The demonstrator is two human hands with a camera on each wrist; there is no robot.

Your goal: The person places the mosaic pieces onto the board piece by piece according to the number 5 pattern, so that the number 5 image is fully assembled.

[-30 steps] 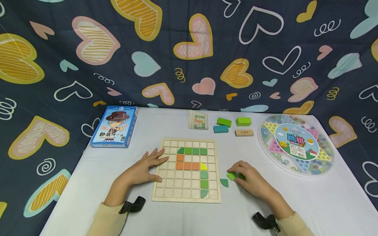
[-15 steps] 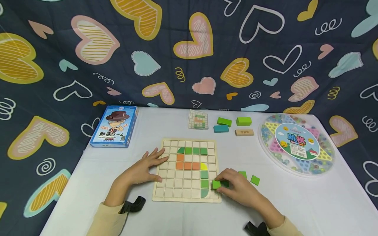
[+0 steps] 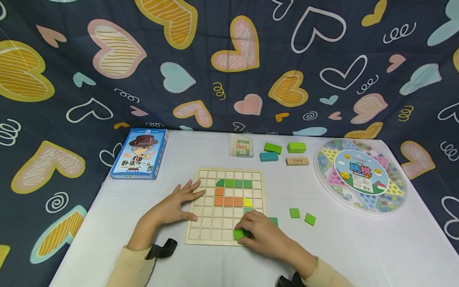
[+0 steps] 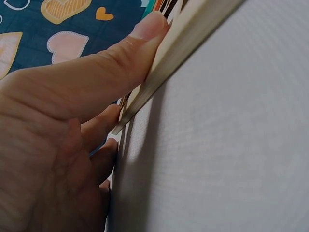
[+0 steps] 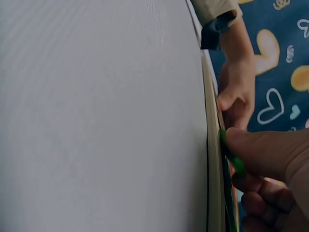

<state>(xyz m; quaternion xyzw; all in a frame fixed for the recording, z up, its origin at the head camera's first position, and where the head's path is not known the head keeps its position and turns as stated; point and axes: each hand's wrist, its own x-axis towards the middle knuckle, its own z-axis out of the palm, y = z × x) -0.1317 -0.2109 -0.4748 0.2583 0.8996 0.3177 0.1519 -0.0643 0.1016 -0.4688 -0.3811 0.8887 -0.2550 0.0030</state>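
A wooden grid board [image 3: 207,224] lies on the table, with orange, green and yellow tiles set in its cells. My right hand [image 3: 265,235] is over the lower right of the board, pinching a bright green square tile [image 3: 238,234] between thumb and fingers; the right wrist view shows this green tile [image 5: 236,163] tilted at the board's edge. The hand hides the tiles beneath it. With fingers spread, my left hand [image 3: 172,206] rests on the board's left edge; in the left wrist view the thumb [image 4: 120,60] lies along the rim.
Right of the board lie two loose green squares [image 3: 295,213] and a partly covered darker green tile [image 3: 273,221]. Behind are a pattern card [image 3: 241,146], several blocks [image 3: 296,148], a blue game box [image 3: 138,153] and a round marble game [image 3: 360,175].
My right hand took the green tile from beside the board and carried it left over the bottom row, uncovering two loose green squares. My left hand stays put.
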